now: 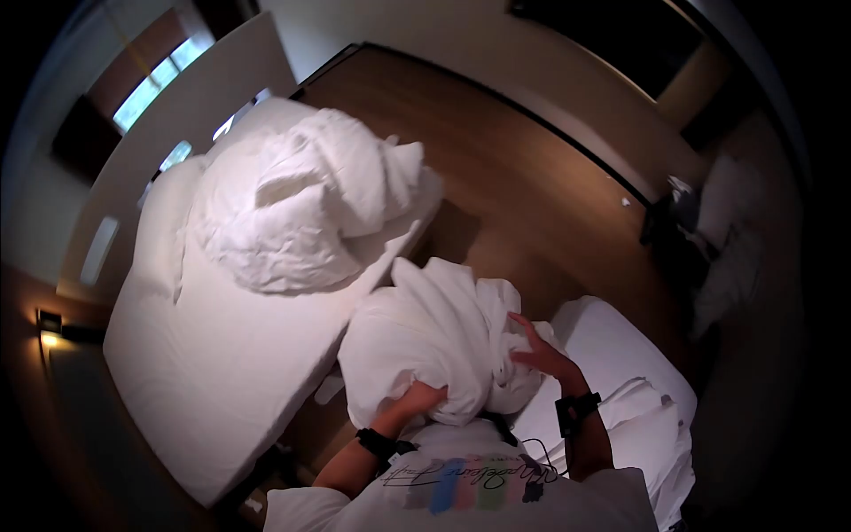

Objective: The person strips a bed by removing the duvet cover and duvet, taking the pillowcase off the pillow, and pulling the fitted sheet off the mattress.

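A thick white duvet [434, 332], bunched into a loose bundle, is held in front of my chest. My left hand [420, 396] presses into its near left side with the fingers partly sunk in the cloth. On the bundle's right side, my right hand [539, 352] holds the folds, its thumb and fingers curved apart around the fabric. The underside of the bundle is hidden, so I cannot tell whether anything supports it from below.
To the left stands a bed with a white sheet [222, 355], a second crumpled duvet [301, 204] and a pillow [161, 230] by the headboard [199, 106]. A white-covered low surface [620, 346] with folded linen [643, 426] is at my right. Wooden floor [523, 168] lies beyond.
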